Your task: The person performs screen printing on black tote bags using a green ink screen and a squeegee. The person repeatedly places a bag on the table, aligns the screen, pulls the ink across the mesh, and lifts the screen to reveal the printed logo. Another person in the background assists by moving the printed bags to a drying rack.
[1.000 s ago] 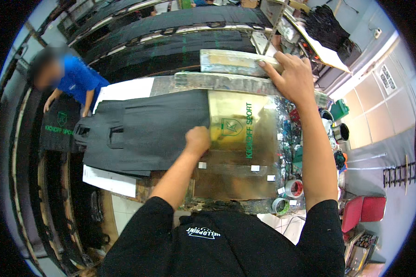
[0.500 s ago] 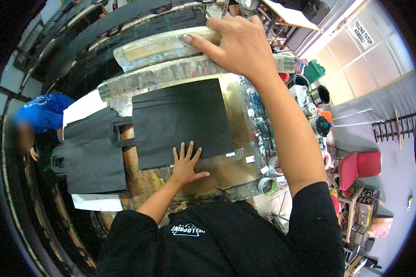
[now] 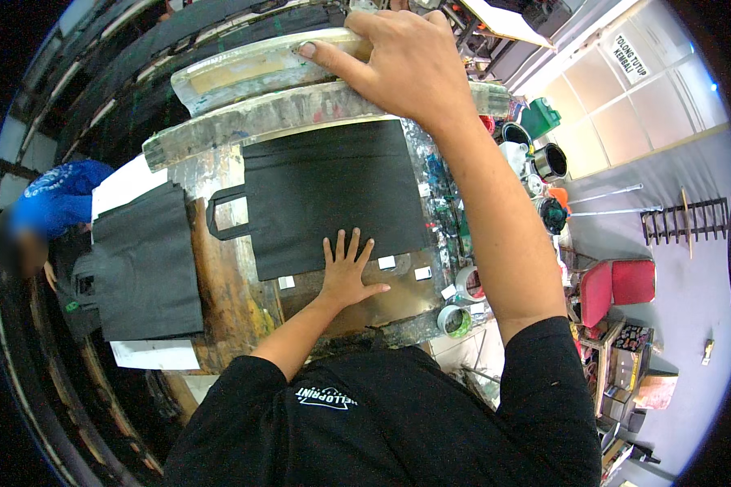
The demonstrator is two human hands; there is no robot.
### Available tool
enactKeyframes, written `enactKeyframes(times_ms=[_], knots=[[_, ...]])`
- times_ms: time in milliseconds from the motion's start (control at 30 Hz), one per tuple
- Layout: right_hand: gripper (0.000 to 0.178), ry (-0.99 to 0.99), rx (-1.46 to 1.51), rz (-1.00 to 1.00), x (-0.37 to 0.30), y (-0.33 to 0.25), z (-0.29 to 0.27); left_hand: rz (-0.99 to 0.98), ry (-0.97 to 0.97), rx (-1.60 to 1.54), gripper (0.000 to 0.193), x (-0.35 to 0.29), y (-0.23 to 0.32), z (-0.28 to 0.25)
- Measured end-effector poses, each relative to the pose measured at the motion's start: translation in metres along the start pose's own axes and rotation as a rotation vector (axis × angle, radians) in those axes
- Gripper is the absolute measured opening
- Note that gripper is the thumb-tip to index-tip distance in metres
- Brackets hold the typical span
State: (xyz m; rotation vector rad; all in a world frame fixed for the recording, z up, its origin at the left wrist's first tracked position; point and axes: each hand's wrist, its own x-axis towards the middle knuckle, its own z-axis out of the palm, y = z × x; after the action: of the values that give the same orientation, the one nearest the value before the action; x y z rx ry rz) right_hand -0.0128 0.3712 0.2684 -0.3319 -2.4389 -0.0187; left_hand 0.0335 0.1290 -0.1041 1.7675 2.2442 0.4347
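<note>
A flat black tote bag lies on the board, its handle pointing left. My left hand is flat with fingers spread, its fingertips on the bag's near edge. Small white tabs sit along that edge. Above the far side, my right hand grips a long pale, paint-smeared piece that looks like a squeegee, thumb on its front. A stained wooden frame bar runs just below it and is partly covered by that hand. To the left rests a stack of black bags.
Paint tins, tape rolls and a green container crowd the right side. Further right stands a red chair. A person in a blue shirt is at the far left. Long dark racks line the left.
The black bag has shifted right, away from the stack, and its handle has come off the stack. My left hand has moved right with it. My right hand keeps its grip at the far side.
</note>
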Motion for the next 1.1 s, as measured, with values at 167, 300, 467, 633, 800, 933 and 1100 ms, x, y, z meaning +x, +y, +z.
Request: enactKeyframes(times_ms=[167,300,467,633,800,933,1100], knots=[[0.067,-0.077,0.056,0.032,0.006,-0.006,-0.011,-0.005,0.010,-0.004,0.123,-0.007,0.005,0.004],[0.066,0.053,-0.106,-0.064,-0.001,0.001,0.001,-0.018,-0.005,-0.042,0.125,-0.009,0.011,0.004],[0.067,0.031,-0.067,-0.042,-0.001,0.001,0.002,-0.092,-0.059,-0.133,0.119,-0.023,0.015,-0.017],[0.059,0.038,-0.060,-0.065,-0.022,-0.010,0.002,-0.322,0.090,-1.084,0.100,-0.031,-0.015,-0.129],[0.046,-0.110,-0.063,-0.045,-0.117,-0.032,0.001,-0.220,0.679,-1.879,0.120,-0.070,-0.019,-0.240],[0.054,-0.451,-0.016,-0.040,-0.191,-0.046,0.023,-0.527,0.545,-1.967,0.125,-0.128,-0.016,-0.180],[0.062,-0.558,-0.031,-0.011,-0.241,-0.039,0.079,-0.871,0.499,-2.011,0.117,-0.139,-0.028,-0.104]])
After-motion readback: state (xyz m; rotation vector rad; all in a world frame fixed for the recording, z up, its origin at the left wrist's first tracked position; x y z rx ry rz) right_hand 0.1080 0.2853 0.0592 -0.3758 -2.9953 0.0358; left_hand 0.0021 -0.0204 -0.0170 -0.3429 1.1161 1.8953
